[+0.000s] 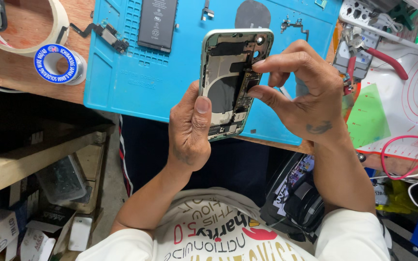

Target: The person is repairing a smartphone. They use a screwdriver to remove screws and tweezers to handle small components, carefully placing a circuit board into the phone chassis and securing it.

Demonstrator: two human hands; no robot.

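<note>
Phone: your opened phone (232,82) is up in the air, just above the near edge of the blue mat (122,72). Its back is off, so you can see the little parts inside.
Left hand: your left hand (189,128) is wrapped around the bottom half of the phone. Your thumb lies flat on the left side of the phone and your fingers are closed behind it. It has a firm hold.
Right hand: your right hand (301,94) is at the right side of the phone. Your thumb and first finger are pinched close together, and their tips touch the parts near the top of the phone. I cannot tell if they hold anything small between them.
Battery: a black battery (157,21) lies flat on the blue mat, past the phone on its left.
Small parts: a little black part with a flat cable (105,35) lies on the far left side of the blue mat.
Wire roll: a blue and white roll of wire (58,64) sits on the wood, just left of the blue mat.
Tape: a big roll of tape (49,29) sits left of the blue mat, touching the wire roll.
Cutters: red-handled cutters (378,55) lie to the right of the blue mat.
</note>
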